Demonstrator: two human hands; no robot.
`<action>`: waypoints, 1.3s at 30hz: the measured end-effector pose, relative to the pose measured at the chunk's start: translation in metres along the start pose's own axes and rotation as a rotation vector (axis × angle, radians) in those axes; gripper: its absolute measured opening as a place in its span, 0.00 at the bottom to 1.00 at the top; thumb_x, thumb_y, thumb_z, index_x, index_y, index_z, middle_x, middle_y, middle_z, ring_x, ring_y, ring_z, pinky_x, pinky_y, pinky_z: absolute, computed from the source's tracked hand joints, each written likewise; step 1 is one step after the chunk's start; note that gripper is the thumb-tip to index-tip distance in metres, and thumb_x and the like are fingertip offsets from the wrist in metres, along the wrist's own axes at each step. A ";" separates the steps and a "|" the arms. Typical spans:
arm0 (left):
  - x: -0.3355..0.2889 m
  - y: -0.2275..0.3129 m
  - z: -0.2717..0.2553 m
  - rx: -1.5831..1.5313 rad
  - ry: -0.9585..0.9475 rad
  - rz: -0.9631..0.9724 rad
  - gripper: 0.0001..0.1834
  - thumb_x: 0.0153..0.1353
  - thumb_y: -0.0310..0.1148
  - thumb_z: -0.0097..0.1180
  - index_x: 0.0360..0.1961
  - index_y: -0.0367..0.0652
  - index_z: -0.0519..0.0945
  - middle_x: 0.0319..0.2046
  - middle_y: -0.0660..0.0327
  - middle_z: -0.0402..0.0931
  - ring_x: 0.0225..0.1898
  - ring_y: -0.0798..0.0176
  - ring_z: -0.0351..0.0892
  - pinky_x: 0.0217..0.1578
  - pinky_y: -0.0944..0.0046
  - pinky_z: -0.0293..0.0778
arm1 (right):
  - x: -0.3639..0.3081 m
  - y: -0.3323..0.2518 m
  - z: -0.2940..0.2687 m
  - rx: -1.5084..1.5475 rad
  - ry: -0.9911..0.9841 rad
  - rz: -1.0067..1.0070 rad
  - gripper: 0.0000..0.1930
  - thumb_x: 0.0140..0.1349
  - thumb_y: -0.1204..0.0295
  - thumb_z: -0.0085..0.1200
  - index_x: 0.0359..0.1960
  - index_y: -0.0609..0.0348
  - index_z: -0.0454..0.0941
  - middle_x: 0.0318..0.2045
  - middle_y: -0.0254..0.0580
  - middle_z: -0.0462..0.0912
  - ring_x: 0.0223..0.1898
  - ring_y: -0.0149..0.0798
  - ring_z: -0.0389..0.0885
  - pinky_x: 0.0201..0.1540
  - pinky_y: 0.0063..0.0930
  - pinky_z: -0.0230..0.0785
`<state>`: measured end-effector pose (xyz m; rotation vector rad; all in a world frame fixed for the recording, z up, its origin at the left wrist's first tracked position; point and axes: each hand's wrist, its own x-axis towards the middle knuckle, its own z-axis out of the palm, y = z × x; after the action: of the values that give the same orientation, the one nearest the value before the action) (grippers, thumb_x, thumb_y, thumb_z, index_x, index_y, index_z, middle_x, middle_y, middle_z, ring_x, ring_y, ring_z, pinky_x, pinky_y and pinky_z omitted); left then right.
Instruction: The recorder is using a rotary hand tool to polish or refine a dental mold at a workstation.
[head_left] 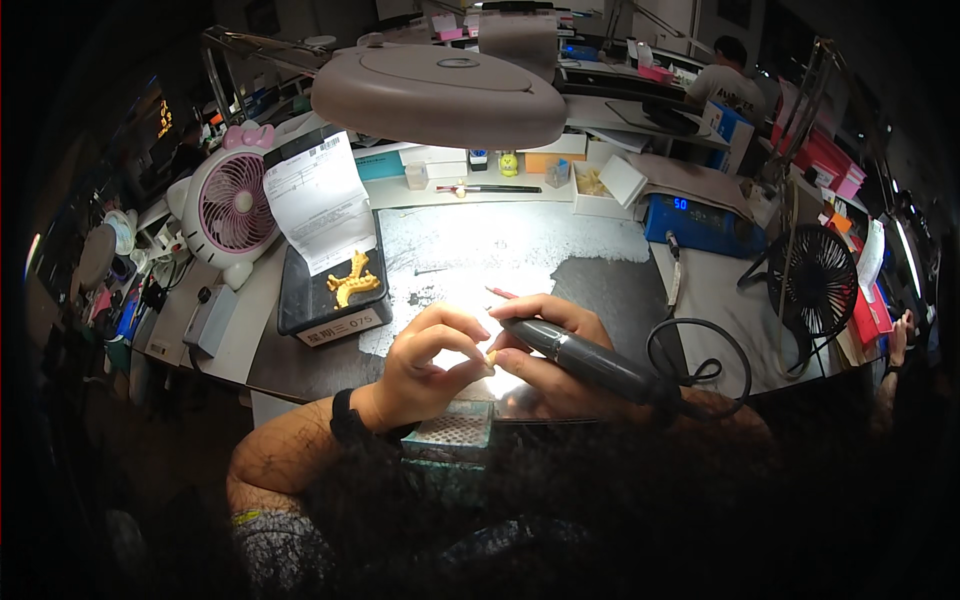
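My right hand (560, 325) is wrapped round a dark grey rotary handpiece (590, 362), whose cord runs off to the right. Its tip end points left, toward my other hand. Thumb and fingers of my left hand (435, 355) pinch a tiny pale yellowish piece (490, 361), too small to make out fully. Both hands nearly meet over the brightly lit bench. Left of them stands a black tray (335, 322) holding a yellow dental model (353, 281) and a printed paper slip (325, 205). Below my hands sits a perforated vent box (450, 427).
A large lamp head (440, 95) hangs over the bench. To the left stands a pink-and-white fan (233, 205); to the right, a blue control unit (700, 228) and a black fan (812, 280). Brushes (490, 189) and small boxes line the back. Another person (728, 85) sits beyond.
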<state>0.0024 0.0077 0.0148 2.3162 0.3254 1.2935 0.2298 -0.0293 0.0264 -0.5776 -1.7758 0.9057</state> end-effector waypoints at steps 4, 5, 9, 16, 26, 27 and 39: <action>0.001 0.000 0.001 -0.008 0.010 -0.004 0.13 0.55 0.19 0.74 0.38 0.44 0.84 0.43 0.59 0.80 0.46 0.59 0.82 0.46 0.62 0.79 | -0.001 0.003 0.000 -0.003 0.008 -0.005 0.19 0.64 0.79 0.63 0.57 0.62 0.76 0.31 0.34 0.87 0.36 0.26 0.86 0.76 0.42 0.59; 0.001 0.001 0.002 -0.007 0.011 -0.004 0.13 0.55 0.19 0.74 0.38 0.44 0.84 0.43 0.59 0.80 0.46 0.59 0.82 0.46 0.62 0.79 | -0.001 0.004 0.000 0.000 0.012 -0.005 0.19 0.64 0.79 0.63 0.57 0.62 0.76 0.31 0.34 0.87 0.36 0.26 0.86 0.76 0.42 0.59; 0.000 0.002 0.002 -0.009 0.012 -0.019 0.13 0.55 0.18 0.73 0.38 0.45 0.84 0.43 0.59 0.80 0.46 0.60 0.82 0.45 0.62 0.79 | -0.001 0.001 0.001 -0.004 0.019 0.014 0.19 0.63 0.79 0.63 0.56 0.62 0.77 0.31 0.34 0.87 0.36 0.26 0.86 0.75 0.41 0.61; -0.002 0.000 0.002 -0.010 0.015 -0.001 0.13 0.55 0.17 0.72 0.38 0.44 0.84 0.43 0.59 0.80 0.46 0.60 0.82 0.44 0.63 0.79 | -0.002 0.001 0.000 -0.026 0.018 -0.005 0.19 0.63 0.79 0.64 0.56 0.62 0.76 0.30 0.33 0.86 0.35 0.26 0.85 0.75 0.41 0.61; 0.000 0.001 0.001 -0.003 0.016 0.014 0.13 0.55 0.16 0.71 0.39 0.43 0.84 0.44 0.58 0.80 0.46 0.60 0.82 0.44 0.63 0.80 | 0.000 0.002 0.001 -0.034 0.010 -0.026 0.19 0.63 0.79 0.63 0.56 0.62 0.76 0.30 0.33 0.86 0.35 0.25 0.85 0.76 0.43 0.60; 0.000 0.001 0.002 -0.017 0.017 0.005 0.13 0.55 0.16 0.71 0.39 0.43 0.84 0.44 0.58 0.80 0.46 0.60 0.82 0.44 0.63 0.80 | 0.000 0.002 0.001 -0.032 0.013 -0.027 0.19 0.63 0.79 0.63 0.56 0.62 0.76 0.30 0.33 0.86 0.34 0.25 0.85 0.76 0.43 0.60; -0.003 0.000 0.001 -0.014 0.022 -0.009 0.13 0.55 0.16 0.71 0.37 0.43 0.84 0.43 0.59 0.80 0.46 0.61 0.82 0.43 0.63 0.80 | -0.002 -0.001 0.003 0.021 0.030 0.041 0.19 0.63 0.78 0.64 0.55 0.62 0.77 0.30 0.33 0.87 0.34 0.25 0.85 0.75 0.41 0.61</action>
<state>0.0015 0.0059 0.0126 2.2878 0.3328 1.3130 0.2278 -0.0317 0.0253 -0.6127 -1.7309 0.9383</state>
